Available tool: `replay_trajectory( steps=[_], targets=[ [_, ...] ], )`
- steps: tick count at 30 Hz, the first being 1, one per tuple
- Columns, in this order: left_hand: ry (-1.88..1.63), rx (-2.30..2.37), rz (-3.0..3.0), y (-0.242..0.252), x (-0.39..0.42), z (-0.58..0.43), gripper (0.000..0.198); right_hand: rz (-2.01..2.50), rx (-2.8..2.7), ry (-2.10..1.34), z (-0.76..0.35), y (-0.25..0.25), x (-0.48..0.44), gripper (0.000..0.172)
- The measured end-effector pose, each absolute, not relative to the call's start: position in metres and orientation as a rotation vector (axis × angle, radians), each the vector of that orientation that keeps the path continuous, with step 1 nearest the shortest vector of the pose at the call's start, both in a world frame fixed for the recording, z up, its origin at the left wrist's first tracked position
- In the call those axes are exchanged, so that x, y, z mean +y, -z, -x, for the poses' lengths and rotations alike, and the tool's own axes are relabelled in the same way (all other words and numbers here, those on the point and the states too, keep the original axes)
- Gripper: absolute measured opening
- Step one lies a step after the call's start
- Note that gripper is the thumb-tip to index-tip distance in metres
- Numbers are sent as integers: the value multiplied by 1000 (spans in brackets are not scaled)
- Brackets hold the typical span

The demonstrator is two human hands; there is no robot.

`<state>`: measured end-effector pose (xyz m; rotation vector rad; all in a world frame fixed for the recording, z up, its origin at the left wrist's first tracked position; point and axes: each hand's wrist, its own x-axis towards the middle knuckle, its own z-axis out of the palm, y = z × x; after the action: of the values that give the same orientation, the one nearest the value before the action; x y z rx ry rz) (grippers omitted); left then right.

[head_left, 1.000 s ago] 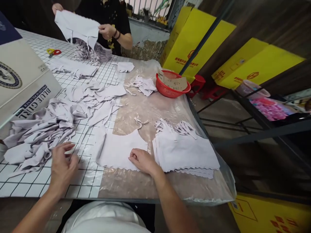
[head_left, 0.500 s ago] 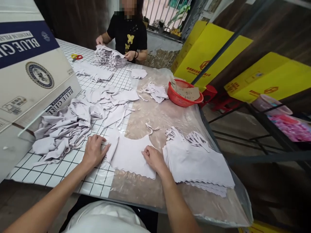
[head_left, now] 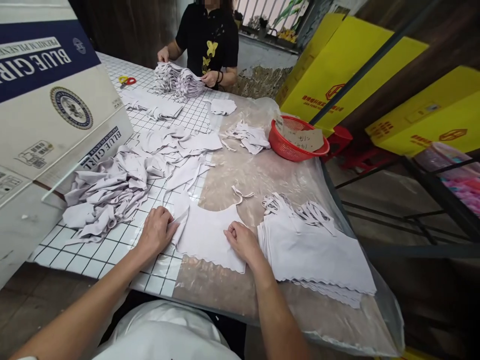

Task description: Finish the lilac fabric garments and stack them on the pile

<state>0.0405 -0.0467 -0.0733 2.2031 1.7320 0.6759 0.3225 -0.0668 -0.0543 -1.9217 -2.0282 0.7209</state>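
Observation:
A pale lilac-grey camisole (head_left: 208, 232) with a scooped neckline, a thin strap and a scalloped hem lies flat before me. My left hand (head_left: 159, 231) is closed at its left edge, where thumb and fingers pinch a folded-over flap of the cloth. On the right side, my right hand (head_left: 242, 241) rests with curled fingers, gripping the cloth near the edge. Just beyond that hand lies a neat stack of matching camisoles (head_left: 311, 250), straps bunched at the top. A loose heap of the same fabric (head_left: 112, 190) sits to the left.
A large carton (head_left: 48, 125) stands at the left. Across the table (head_left: 92, 257) a co-worker (head_left: 210, 40) holds a bundle of cloth (head_left: 180, 82) near scissors (head_left: 127, 81). A red basket (head_left: 296, 145) with cardboard sits at the right edge, yellow cartons (head_left: 337, 75) behind.
The view has shifted slightly, so the surroundings sit a little further right. My left hand now has the left edge flap raised a bit; my right hand stays at the other side.

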Motion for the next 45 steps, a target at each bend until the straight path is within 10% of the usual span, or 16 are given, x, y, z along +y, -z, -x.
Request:
replay_trajectory(
  steps=[9, 21, 35, 45],
  targets=[
    [-633, 1937, -2402, 55, -62, 9, 23, 1925, -1923, -898, -324, 40, -69, 14],
    [-523, 487, -2737, 98, -17, -176, 60, 2432, -1430, -597, -323, 34, 20, 22],
    [-421, 434, -2709, 118, -12, -174, 62, 1240, -2103, -1495, -329, -58, -88, 26],
    [-451, 475, -2742, 112, -13, -172, 60, 2293, -1387, -811, -337, 17, -56, 22]
  ],
)
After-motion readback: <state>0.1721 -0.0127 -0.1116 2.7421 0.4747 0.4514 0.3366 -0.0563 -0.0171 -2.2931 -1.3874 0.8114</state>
